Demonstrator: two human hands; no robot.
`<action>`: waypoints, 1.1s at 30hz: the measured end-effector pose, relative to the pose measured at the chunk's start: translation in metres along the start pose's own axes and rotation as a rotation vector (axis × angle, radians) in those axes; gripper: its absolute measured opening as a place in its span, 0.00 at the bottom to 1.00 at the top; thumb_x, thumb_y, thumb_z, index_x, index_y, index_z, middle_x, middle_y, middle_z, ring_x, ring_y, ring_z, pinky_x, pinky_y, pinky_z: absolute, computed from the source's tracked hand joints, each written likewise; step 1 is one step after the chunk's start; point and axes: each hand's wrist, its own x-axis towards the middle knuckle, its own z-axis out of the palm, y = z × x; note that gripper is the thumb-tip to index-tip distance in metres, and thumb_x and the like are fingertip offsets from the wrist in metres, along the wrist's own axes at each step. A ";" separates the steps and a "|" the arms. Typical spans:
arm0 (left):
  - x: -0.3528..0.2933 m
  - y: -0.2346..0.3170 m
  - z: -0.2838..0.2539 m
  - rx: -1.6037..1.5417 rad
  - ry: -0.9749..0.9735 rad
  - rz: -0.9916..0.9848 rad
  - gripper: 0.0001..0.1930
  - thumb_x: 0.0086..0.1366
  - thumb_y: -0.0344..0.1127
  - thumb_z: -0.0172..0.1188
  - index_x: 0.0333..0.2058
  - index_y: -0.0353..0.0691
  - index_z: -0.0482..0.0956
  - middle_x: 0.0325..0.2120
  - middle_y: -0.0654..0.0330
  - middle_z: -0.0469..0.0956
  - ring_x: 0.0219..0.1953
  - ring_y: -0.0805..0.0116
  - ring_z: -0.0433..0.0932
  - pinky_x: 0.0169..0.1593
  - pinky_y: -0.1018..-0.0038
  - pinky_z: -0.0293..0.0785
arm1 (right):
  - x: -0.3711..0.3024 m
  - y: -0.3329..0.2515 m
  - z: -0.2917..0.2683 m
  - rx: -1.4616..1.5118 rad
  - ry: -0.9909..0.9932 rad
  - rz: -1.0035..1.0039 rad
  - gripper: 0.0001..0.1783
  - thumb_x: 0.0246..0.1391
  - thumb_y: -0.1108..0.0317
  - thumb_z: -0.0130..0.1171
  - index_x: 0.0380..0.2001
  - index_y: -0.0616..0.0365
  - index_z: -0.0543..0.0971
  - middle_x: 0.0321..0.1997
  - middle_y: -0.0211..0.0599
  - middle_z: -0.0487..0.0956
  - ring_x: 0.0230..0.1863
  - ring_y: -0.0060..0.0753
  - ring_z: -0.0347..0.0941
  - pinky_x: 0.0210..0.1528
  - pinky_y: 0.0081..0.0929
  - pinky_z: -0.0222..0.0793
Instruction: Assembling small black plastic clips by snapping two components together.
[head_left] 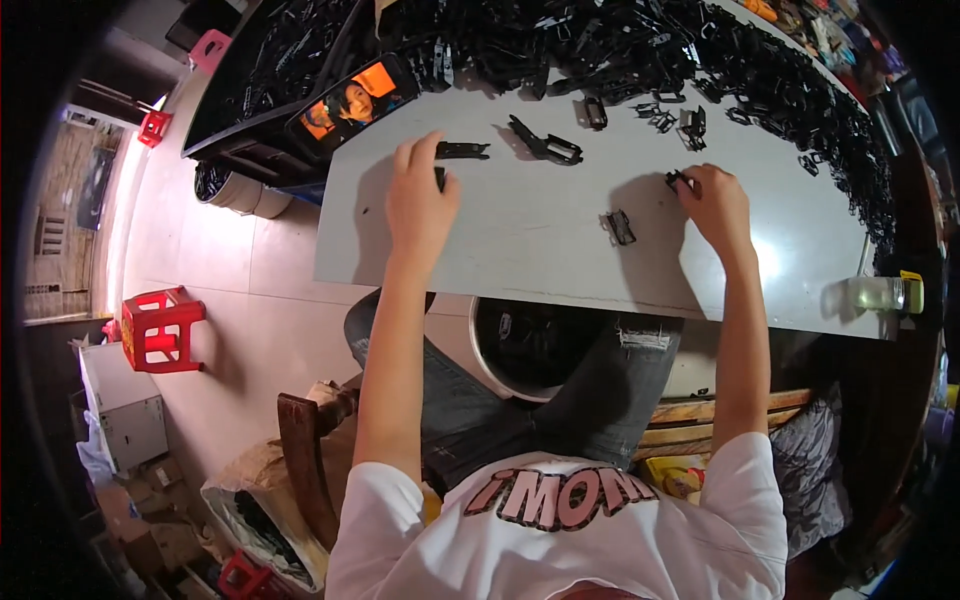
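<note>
My left hand [418,205] is over the left side of the grey table, fingers curled, with a black plastic part showing between thumb and fingers. Just past its fingertips a long black plastic strip [465,151] sticks out to the right; whether the two are one piece is hidden. On the right, my right hand [718,208] pinches a small black plastic part [680,182] at its fingertips. A small black frame-like piece [619,228] lies to the left of that hand. Between the hands, farther back, rests a long black bracket-like part [545,142].
A heap of black plastic parts [600,50] covers the table's far edge and right side. A phone [352,100] showing a video leans against a black crate at the far left. A lidded jar [880,294] stands near the right edge. Below is a round tub [478,335] with black pieces.
</note>
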 end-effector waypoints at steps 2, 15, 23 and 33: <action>0.009 -0.006 0.004 0.041 -0.015 -0.005 0.17 0.54 0.29 0.59 0.44 0.41 0.73 0.45 0.56 0.71 0.43 0.52 0.75 0.44 0.63 0.73 | -0.003 -0.002 -0.004 0.010 -0.176 0.080 0.05 0.50 0.70 0.56 0.31 0.57 0.79 0.22 0.40 0.75 0.24 0.42 0.71 0.28 0.34 0.66; -0.042 0.038 0.005 -0.486 -0.259 -0.071 0.11 0.53 0.28 0.61 0.37 0.38 0.76 0.31 0.54 0.78 0.33 0.57 0.77 0.38 0.70 0.71 | -0.041 -0.002 0.021 0.229 0.134 0.025 0.12 0.46 0.67 0.64 0.29 0.63 0.74 0.24 0.42 0.74 0.23 0.38 0.71 0.28 0.31 0.67; -0.061 0.053 0.006 -0.601 -0.378 -0.045 0.11 0.54 0.27 0.63 0.38 0.36 0.77 0.26 0.63 0.76 0.27 0.78 0.72 0.34 0.79 0.69 | -0.051 -0.078 0.023 0.176 0.073 0.036 0.13 0.47 0.62 0.62 0.29 0.60 0.74 0.27 0.40 0.76 0.27 0.44 0.74 0.30 0.36 0.68; -0.062 0.050 0.007 -0.570 -0.378 -0.033 0.12 0.54 0.29 0.63 0.38 0.38 0.77 0.31 0.56 0.79 0.33 0.65 0.78 0.40 0.74 0.72 | -0.050 -0.092 0.026 0.048 0.083 0.003 0.12 0.48 0.63 0.61 0.29 0.59 0.73 0.29 0.41 0.76 0.28 0.49 0.74 0.28 0.39 0.67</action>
